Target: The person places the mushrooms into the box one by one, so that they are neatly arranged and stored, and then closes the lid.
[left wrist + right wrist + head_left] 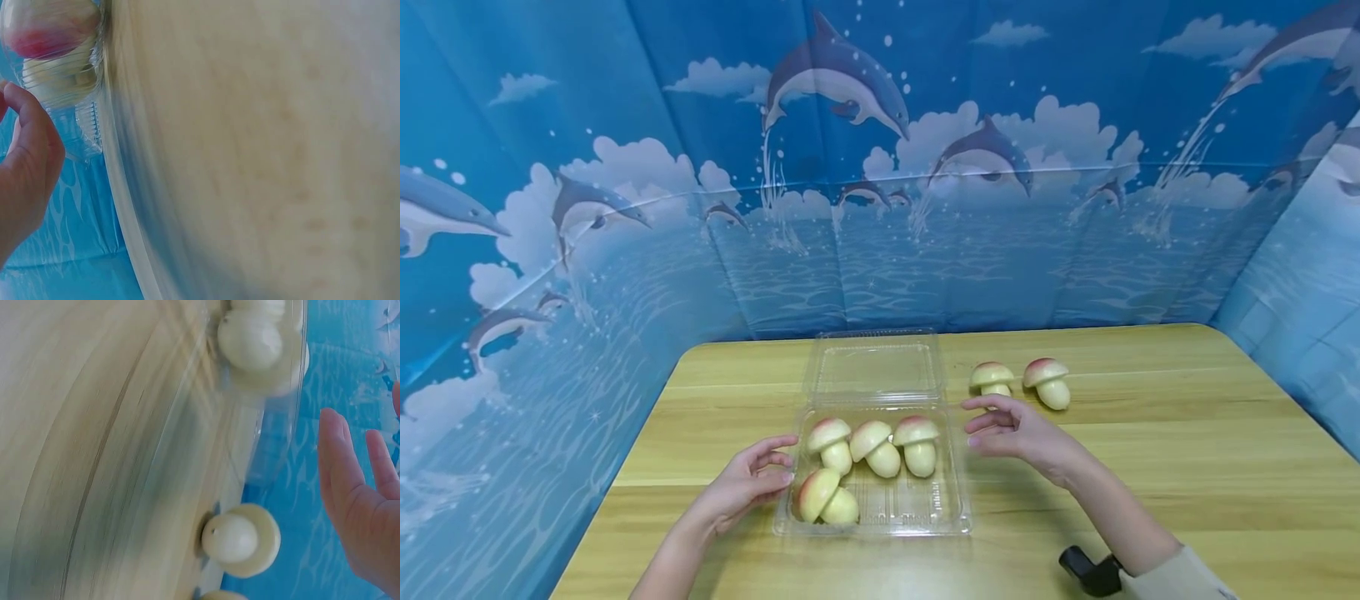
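A clear plastic clamshell box lies with its lid folded back on the wooden table. Inside are several mushroom-shaped pieces with pale stems and pink-tinged caps, three in a back row and one at the front left. My left hand is at the box's left wall, fingers loosely bent, holding nothing; in the left wrist view its fingertips are close to the clear wall. To the right of the box my right hand hovers with relaxed fingers and nothing in them. Just beyond it stand two more mushroom-shaped pieces.
The lid spreads toward the back edge of the table. A blue dolphin-print curtain hangs behind and along both sides. Near the right forearm a black device shows by the sleeve.
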### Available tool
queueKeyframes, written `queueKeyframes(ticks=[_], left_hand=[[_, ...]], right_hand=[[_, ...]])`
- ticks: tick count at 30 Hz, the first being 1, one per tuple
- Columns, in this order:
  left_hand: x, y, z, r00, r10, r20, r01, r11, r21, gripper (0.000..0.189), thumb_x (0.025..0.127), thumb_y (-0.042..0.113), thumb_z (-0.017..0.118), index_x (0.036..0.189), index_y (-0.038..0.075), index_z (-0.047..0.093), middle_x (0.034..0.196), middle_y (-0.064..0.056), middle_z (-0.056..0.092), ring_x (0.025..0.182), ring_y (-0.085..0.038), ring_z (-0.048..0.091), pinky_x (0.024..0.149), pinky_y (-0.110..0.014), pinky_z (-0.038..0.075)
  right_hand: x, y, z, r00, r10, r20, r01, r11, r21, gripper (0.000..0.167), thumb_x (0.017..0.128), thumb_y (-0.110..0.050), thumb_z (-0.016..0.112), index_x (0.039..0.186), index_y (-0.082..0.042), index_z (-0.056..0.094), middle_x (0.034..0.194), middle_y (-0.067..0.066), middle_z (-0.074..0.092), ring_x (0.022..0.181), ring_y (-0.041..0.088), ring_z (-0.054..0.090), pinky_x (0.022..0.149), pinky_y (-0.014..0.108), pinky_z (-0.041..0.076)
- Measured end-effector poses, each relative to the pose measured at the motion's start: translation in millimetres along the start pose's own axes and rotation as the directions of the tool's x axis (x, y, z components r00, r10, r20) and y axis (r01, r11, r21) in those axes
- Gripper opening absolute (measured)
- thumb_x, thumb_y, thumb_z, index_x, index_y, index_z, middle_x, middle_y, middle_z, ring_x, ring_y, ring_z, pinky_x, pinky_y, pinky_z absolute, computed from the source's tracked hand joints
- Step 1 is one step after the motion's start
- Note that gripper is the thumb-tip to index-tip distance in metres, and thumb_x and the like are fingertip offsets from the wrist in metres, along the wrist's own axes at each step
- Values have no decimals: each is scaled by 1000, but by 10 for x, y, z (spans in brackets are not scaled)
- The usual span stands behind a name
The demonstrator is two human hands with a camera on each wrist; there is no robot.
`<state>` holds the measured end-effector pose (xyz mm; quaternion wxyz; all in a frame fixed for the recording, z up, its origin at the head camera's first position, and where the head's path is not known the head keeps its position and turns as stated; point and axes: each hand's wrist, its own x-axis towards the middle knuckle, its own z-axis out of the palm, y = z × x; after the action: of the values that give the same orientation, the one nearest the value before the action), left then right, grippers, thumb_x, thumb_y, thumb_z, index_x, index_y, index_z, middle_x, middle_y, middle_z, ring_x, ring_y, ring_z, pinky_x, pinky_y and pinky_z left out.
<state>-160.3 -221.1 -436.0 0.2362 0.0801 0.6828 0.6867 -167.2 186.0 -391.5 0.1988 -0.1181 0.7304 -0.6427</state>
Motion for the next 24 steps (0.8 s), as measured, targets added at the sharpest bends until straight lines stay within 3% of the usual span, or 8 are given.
queueKeyframes(ticks=[12,24], left_hand=[[9,-12,-8,1000,-10,-8,10,1000,6,64,86,2,62,140,-5,28,106,-7,47,79,-8,55,72,-22,49],[-5,-7,0,1000,19,13,-19,1000,-20,62,88,1,59,141,-6,27,105,-7,47,81,-8,56,71,-22,50]], right_hand=[[-95,97,-270,995,12,-97,-14,1000,-27,63,85,-13,66,136,6,35,118,25,53,104,35,56,86,42,49],[-216,229,-553,985,31,-170,-41,997,-58,65,87,-14,65,138,8,30,119,29,50,102,28,60,86,42,50]])
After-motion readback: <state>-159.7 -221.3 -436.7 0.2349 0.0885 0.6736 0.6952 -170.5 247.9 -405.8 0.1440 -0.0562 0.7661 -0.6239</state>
